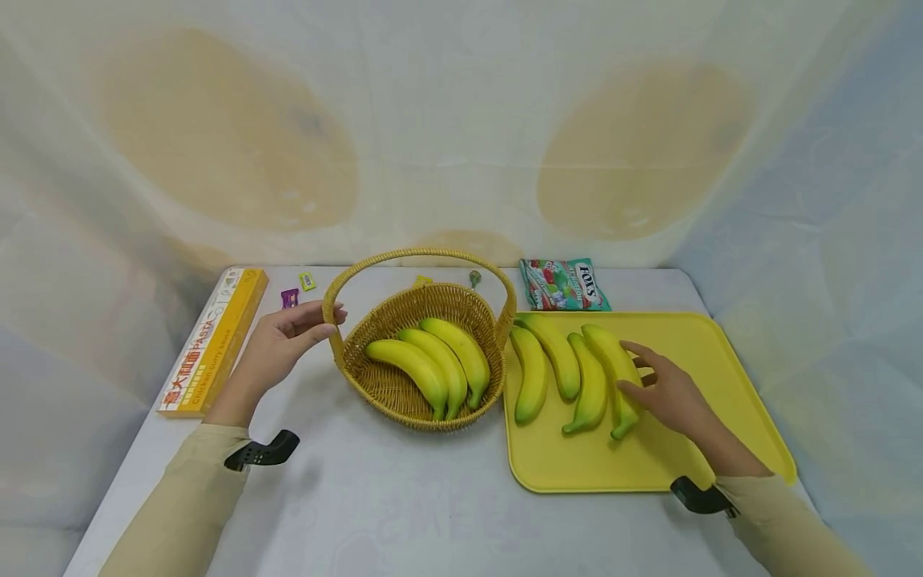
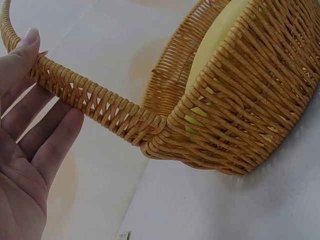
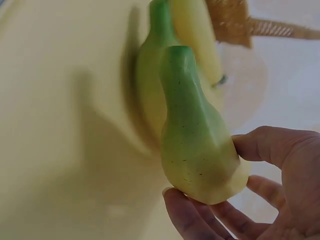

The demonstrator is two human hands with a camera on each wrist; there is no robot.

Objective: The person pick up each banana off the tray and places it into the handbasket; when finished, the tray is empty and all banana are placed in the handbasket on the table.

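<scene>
My left hand (image 1: 280,343) pinches the side of the tall handle (image 2: 95,97) of a wicker basket (image 2: 245,95), thumb on one side and fingers on the other. Inside the basket lie three yellow bananas (image 1: 411,370) side by side, stems toward me. Over the yellow tray (image 1: 692,353) on the right, my right hand (image 1: 667,393) holds a banana (image 3: 197,130) between thumb and fingers, its green stem pointing away from the palm in the right wrist view. Three more bananas (image 1: 532,377) rest on the tray to the left of it, near the basket.
A teal candy bag (image 1: 566,284) lies behind the tray. An orange and white pasta box (image 1: 215,340) is at the table's left edge. Small wrapped candies, one purple (image 1: 290,298) and one yellow-green (image 1: 307,281), lie between box and basket. White cloth walls (image 1: 447,160) enclose the table.
</scene>
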